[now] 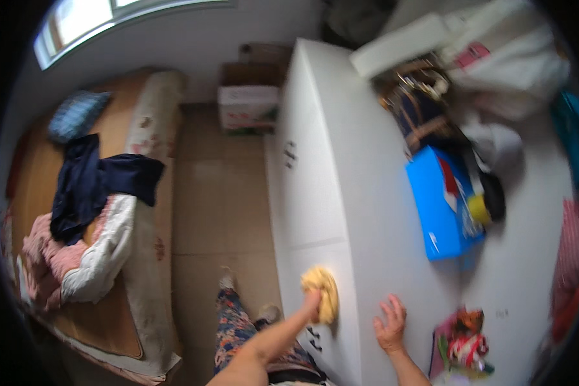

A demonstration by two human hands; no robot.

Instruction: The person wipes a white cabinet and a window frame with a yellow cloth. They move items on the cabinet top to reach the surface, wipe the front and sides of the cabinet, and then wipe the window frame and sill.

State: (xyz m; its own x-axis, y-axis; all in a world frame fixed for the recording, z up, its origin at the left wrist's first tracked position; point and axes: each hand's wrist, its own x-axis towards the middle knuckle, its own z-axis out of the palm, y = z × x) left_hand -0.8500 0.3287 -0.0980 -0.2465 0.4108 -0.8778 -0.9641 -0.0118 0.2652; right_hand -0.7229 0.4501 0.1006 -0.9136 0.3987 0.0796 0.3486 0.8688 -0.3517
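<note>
My left hand (312, 304) grips a crumpled yellow cloth (329, 301) against the white door front (313, 202) of a cabinet, just above a pair of small black handles (313, 338). On the cabinet's pale top (391, 241), near its front edge, rests my right hand (391, 325) with fingers spread and nothing held. A bright blue box (436, 212) lies on that top, ahead of the right hand. To the right of this hand are colourful packets (468, 345), partly blurred.
Left of the aisle stands a bed with a brown mat (113, 323), bearing dark blue clothing (82, 183), a pink-and-white garment (99, 260) and a blue checked pillow (79, 116). Cardboard boxes (248, 108) stand at the aisle's far end. Bags (422, 113) crowd the cabinet's far top.
</note>
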